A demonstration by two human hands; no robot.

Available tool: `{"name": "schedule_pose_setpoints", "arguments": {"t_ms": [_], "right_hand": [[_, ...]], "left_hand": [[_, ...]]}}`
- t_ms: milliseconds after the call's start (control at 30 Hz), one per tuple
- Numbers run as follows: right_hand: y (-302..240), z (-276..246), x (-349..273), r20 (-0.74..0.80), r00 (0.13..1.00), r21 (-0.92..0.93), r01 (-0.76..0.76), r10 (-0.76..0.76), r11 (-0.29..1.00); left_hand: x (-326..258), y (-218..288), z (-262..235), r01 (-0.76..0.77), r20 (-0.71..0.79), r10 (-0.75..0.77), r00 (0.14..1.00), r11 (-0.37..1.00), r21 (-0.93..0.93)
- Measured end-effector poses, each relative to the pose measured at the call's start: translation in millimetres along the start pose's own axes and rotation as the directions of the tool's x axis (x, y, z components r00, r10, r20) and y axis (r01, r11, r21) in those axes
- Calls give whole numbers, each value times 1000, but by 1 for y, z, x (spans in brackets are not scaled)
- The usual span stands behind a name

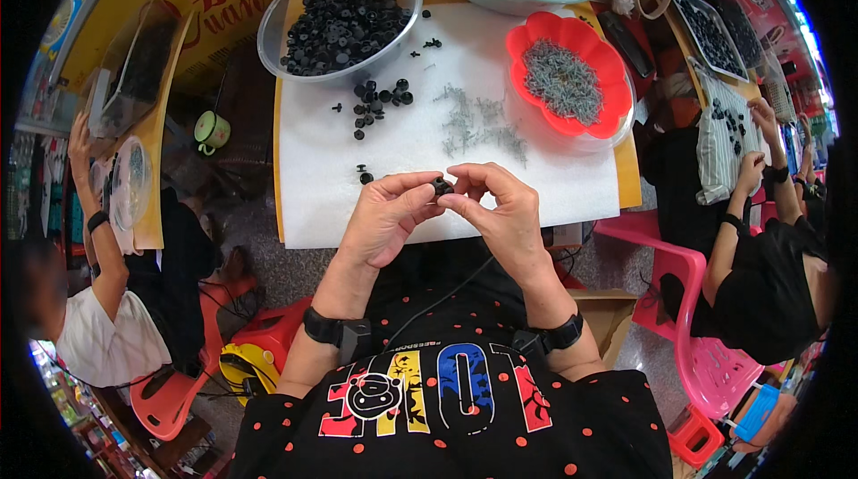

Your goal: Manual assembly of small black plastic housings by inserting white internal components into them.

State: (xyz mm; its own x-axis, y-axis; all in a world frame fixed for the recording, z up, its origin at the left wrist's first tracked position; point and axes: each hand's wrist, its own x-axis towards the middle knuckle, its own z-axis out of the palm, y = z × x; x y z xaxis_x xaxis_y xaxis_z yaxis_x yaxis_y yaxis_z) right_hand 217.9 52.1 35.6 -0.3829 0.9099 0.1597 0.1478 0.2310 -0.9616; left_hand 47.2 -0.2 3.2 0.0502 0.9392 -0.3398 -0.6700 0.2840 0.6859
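Over the near edge of the white foam sheet (313,166), my left hand (391,214) pinches a small black round plastic part (441,186) between thumb and fingertips. The thumb and forefinger of my right hand (502,218) close on the same part from the right. Fingers cover much of it. Just left and beyond lie a few loose black caps (365,178), with a larger cluster of black round parts (371,105) farther up. Thin grey screws (474,126) are scattered across the middle of the sheet.
A red petal-shaped bowl (617,77) of screws stands at right. Black parts fill a clear bowl (411,1) and a pale green basin (500,2) at the back. People sit on both sides, one near a pink chair (684,291). A green mug (212,130) is at left.
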Motion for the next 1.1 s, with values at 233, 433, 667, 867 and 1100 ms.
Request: {"name": "schedule_pose_setpoints", "arguments": {"t_ms": [233,433,667,867,1100], "right_hand": [[9,-1,2,109,994,25,4,-7,1000],[30,-2,2,266,963,274,-108,32,956],[38,-4,2,295,954,335,-147,45,931],[34,-3,2,274,961,225,-17,-47,974],[38,1,1,244,968,292,-13,-61,956]], "left_hand": [[0,3,4,64,27,-62,998,996,-67],[1,-2,4,195,135,-170,976,959,-204],[2,-5,6,226,117,-203,972,943,-242],[2,-1,7,182,123,-162,979,968,-174],[2,-1,5,202,135,-176,975,955,-215]]}}
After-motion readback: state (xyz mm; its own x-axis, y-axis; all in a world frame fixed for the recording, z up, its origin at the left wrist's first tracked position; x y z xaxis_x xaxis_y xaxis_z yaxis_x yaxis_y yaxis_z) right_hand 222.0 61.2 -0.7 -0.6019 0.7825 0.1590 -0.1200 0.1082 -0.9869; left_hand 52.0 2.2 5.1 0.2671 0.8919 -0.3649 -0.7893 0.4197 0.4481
